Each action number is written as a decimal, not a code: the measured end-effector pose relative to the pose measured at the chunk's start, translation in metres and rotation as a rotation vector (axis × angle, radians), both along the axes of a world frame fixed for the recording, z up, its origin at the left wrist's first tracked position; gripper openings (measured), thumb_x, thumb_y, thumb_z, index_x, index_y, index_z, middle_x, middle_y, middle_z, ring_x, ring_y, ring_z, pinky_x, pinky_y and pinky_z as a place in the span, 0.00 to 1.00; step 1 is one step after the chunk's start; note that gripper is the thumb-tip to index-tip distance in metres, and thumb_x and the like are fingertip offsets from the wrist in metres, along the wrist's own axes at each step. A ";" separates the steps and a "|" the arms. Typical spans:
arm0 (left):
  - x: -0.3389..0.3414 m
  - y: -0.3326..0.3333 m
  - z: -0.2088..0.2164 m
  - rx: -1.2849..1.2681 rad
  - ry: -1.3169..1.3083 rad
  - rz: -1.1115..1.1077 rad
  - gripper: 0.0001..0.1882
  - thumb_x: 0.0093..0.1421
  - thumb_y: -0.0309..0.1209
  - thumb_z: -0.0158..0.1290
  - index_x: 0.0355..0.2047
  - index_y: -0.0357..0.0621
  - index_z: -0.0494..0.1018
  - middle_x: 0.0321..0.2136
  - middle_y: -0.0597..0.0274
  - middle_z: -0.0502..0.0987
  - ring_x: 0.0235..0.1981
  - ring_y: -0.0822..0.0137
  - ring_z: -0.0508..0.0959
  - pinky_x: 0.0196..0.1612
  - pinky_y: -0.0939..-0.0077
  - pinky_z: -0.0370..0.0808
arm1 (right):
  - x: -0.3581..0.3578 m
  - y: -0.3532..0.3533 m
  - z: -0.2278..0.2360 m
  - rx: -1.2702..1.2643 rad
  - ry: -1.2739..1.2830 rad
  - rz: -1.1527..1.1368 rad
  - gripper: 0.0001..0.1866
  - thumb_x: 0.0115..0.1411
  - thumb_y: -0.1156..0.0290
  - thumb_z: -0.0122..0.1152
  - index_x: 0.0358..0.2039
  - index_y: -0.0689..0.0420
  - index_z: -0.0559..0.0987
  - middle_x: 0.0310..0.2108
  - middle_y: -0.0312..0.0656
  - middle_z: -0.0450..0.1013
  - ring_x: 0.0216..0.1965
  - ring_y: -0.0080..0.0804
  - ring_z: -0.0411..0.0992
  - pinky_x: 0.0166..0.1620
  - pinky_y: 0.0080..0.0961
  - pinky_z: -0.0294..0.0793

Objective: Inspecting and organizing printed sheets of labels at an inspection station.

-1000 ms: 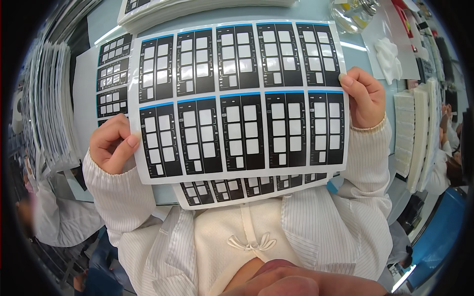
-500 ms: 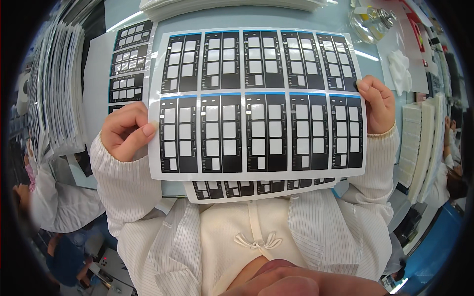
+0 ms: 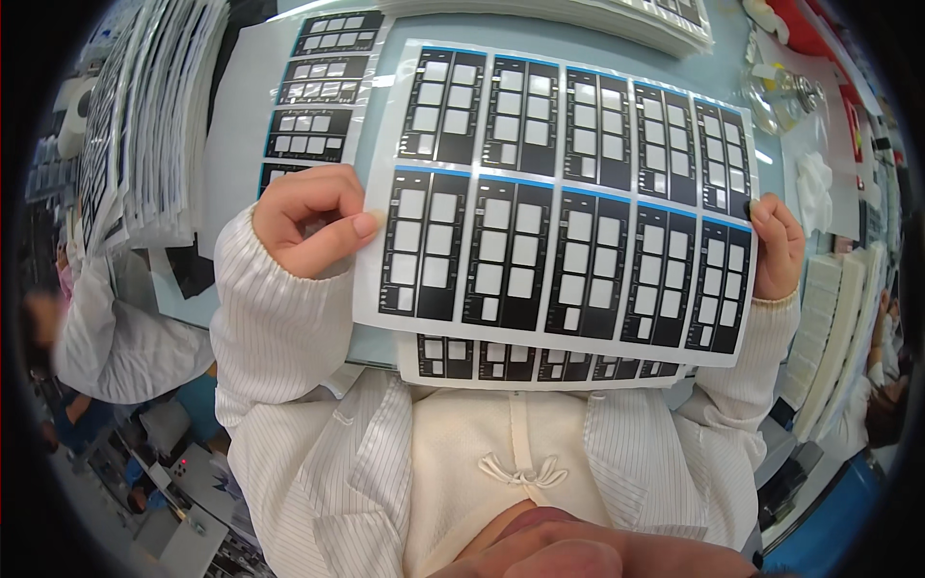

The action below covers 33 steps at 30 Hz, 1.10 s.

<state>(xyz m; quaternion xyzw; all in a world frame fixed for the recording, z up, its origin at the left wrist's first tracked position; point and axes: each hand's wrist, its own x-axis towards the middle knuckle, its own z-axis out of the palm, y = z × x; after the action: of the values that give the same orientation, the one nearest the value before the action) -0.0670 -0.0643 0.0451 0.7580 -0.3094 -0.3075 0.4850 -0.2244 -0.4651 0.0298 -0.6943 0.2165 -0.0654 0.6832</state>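
A white sheet of printed labels (image 3: 557,183) is held up in front of me by both hands. It bears two rows of black panels with white windows and blue top edges, and its right side hangs lower than its left. My left hand (image 3: 310,220) pinches the left edge between thumb and curled fingers. At the opposite edge my right hand (image 3: 777,249) grips the sheet, its thumb at the border and part of the fingers hidden behind. Below the held sheet, close to my body, more printed sheets (image 3: 544,362) of the same pattern show, mostly covered by it.
Another sheet of black panels (image 3: 310,133) lies on the table to the left, beside a tall stack of sheets (image 3: 154,135). A thick paper stack (image 3: 617,21) sits at the back. At right are a glass bottle (image 3: 785,99), a crumpled white tissue (image 3: 815,191) and pale stacked blocks (image 3: 817,323).
The held sheet and both hands have shifted right in the picture, and the sheet now slopes down to the right. The surroundings have shifted too, as the view turned. Both hands keep their grip.
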 end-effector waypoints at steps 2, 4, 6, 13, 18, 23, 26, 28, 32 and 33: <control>0.000 -0.002 0.002 0.003 -0.021 0.002 0.11 0.52 0.27 0.54 0.16 0.36 0.68 0.17 0.63 0.70 0.18 0.73 0.67 0.24 0.80 0.64 | -0.001 -0.002 0.000 -0.007 0.003 -0.004 0.10 0.59 0.69 0.49 0.22 0.55 0.65 0.18 0.29 0.65 0.19 0.12 0.59 0.24 0.09 0.57; 0.000 -0.002 0.003 0.012 -0.039 -0.002 0.11 0.51 0.27 0.54 0.16 0.36 0.68 0.17 0.63 0.69 0.18 0.73 0.67 0.23 0.80 0.63 | -0.001 -0.005 -0.002 0.006 -0.006 0.005 0.10 0.60 0.69 0.49 0.22 0.55 0.65 0.18 0.29 0.65 0.19 0.12 0.59 0.24 0.09 0.58; -0.001 -0.003 0.003 0.013 -0.044 0.005 0.11 0.51 0.27 0.54 0.16 0.36 0.68 0.17 0.63 0.69 0.18 0.73 0.67 0.23 0.80 0.64 | -0.001 -0.006 -0.003 0.014 -0.010 0.005 0.10 0.60 0.69 0.48 0.22 0.55 0.65 0.18 0.29 0.65 0.18 0.12 0.59 0.24 0.09 0.58; -0.001 -0.002 0.003 0.004 -0.060 -0.002 0.11 0.51 0.27 0.55 0.15 0.37 0.69 0.16 0.63 0.70 0.18 0.74 0.67 0.22 0.80 0.64 | -0.001 -0.006 -0.003 0.013 -0.011 0.018 0.10 0.60 0.69 0.48 0.22 0.55 0.64 0.17 0.28 0.63 0.19 0.11 0.58 0.24 0.08 0.57; 0.000 -0.002 -0.003 -0.047 -0.091 -0.032 0.11 0.50 0.27 0.57 0.15 0.37 0.70 0.15 0.64 0.70 0.17 0.75 0.67 0.21 0.81 0.63 | -0.002 -0.007 -0.003 0.024 -0.038 0.035 0.10 0.60 0.69 0.49 0.22 0.55 0.64 0.17 0.27 0.62 0.19 0.10 0.58 0.24 0.08 0.56; -0.001 -0.001 -0.001 -0.022 -0.074 -0.026 0.10 0.50 0.27 0.58 0.15 0.38 0.70 0.16 0.63 0.71 0.17 0.75 0.67 0.20 0.81 0.63 | -0.002 -0.007 -0.002 -0.009 -0.032 0.045 0.09 0.59 0.68 0.49 0.23 0.55 0.65 0.17 0.26 0.62 0.19 0.10 0.57 0.24 0.07 0.56; -0.001 -0.001 -0.001 -0.012 -0.094 -0.052 0.10 0.50 0.27 0.58 0.16 0.38 0.71 0.16 0.63 0.71 0.17 0.74 0.68 0.20 0.81 0.64 | -0.002 -0.006 -0.002 -0.029 -0.027 0.038 0.10 0.59 0.68 0.49 0.23 0.55 0.65 0.17 0.26 0.62 0.18 0.10 0.56 0.23 0.08 0.55; 0.000 -0.002 -0.002 -0.021 -0.101 -0.060 0.10 0.49 0.27 0.58 0.15 0.39 0.71 0.16 0.63 0.71 0.17 0.74 0.68 0.20 0.80 0.64 | -0.002 -0.006 -0.002 -0.027 -0.040 0.022 0.10 0.59 0.68 0.49 0.22 0.55 0.64 0.17 0.26 0.62 0.18 0.10 0.56 0.23 0.08 0.55; 0.000 -0.002 -0.001 -0.011 -0.102 -0.062 0.10 0.49 0.27 0.59 0.15 0.39 0.72 0.16 0.63 0.72 0.17 0.73 0.69 0.20 0.80 0.64 | -0.002 -0.003 -0.002 -0.047 -0.049 -0.012 0.11 0.59 0.68 0.49 0.21 0.54 0.64 0.16 0.26 0.61 0.17 0.11 0.56 0.22 0.08 0.55; 0.001 -0.001 0.000 -0.010 -0.102 -0.063 0.10 0.49 0.27 0.59 0.15 0.39 0.72 0.16 0.63 0.72 0.17 0.73 0.69 0.20 0.80 0.64 | -0.002 -0.003 -0.001 -0.045 -0.049 -0.012 0.11 0.59 0.68 0.49 0.21 0.54 0.64 0.16 0.26 0.61 0.17 0.11 0.56 0.22 0.08 0.55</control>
<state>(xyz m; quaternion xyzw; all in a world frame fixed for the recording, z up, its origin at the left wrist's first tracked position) -0.0664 -0.0652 0.0449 0.7602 -0.3587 -0.2822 0.4624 -0.2266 -0.4683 0.0288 -0.7065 0.2023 -0.0915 0.6720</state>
